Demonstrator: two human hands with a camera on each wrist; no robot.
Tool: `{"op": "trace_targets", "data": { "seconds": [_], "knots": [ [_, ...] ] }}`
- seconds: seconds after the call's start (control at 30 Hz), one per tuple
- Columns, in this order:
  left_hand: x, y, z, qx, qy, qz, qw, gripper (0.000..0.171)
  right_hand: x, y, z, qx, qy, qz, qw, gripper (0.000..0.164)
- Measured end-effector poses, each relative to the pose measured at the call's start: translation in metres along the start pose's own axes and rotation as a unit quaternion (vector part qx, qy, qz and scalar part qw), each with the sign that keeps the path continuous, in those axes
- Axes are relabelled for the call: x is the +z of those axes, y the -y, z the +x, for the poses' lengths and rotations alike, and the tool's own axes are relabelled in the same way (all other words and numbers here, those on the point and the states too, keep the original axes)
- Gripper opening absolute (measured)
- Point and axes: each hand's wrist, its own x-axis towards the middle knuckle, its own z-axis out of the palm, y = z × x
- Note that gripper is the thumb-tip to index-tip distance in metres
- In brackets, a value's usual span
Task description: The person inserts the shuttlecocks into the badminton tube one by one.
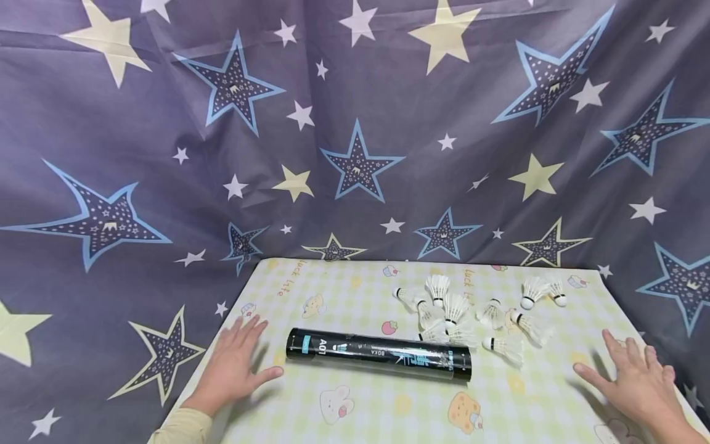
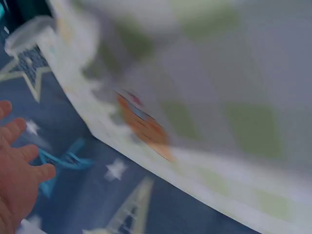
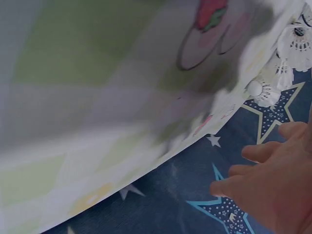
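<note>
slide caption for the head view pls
A black tube lies beside loose shuttlecocks on a checked tablecloth, before a starry curtain.

The long, round, shiny black tube says "A01" and "BOKA" in pale letters. Its blue writing is too small to read. The green-and-white checked cloth says "luck" in two spots; the next word is hard to read.

From my post I see the tube lying crosswise on the worktop, a cluster of shuttlecocks behind its right half and others spread farther right. I have the left hand left of the tube, the right hand beyond the shuttlecocks' right, and the backdrop behind everything.
</note>
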Motion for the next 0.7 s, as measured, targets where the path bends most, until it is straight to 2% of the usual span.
{"op": "trace_targets", "data": {
  "seconds": [0.1,0.17,0.27,0.37,0.5,0.7],
  "knots": [
    [0.005,-0.023,0.013,0.031,0.021,0.014,0.9992,0.113,-0.005,0.009,0.002,-0.008,0.008,0.015,1.000,0.110],
    [0.010,-0.040,0.025,0.051,0.041,0.020,0.9976,0.116,-0.011,0.016,0.007,0.002,0.029,0.030,0.999,0.108],
    [0.017,-0.067,0.043,0.084,0.064,0.013,0.9944,0.118,-0.018,0.025,0.012,0.014,0.065,0.069,0.995,0.105],
    [0.025,-0.089,0.060,0.111,0.076,0.001,0.9909,0.114,-0.020,0.036,0.016,-0.003,0.067,0.110,0.992,0.094],
    [0.034,-0.112,0.076,0.119,0.091,-0.002,0.9887,0.110,-0.018,0.051,0.018,-0.040,0.046,0.159,0.985,0.077],
    [0.047,-0.132,0.087,0.122,0.133,0.022,0.9833,0.105,-0.013,0.062,0.016,-0.042,0.045,0.179,0.982,0.067]
  ]
}}
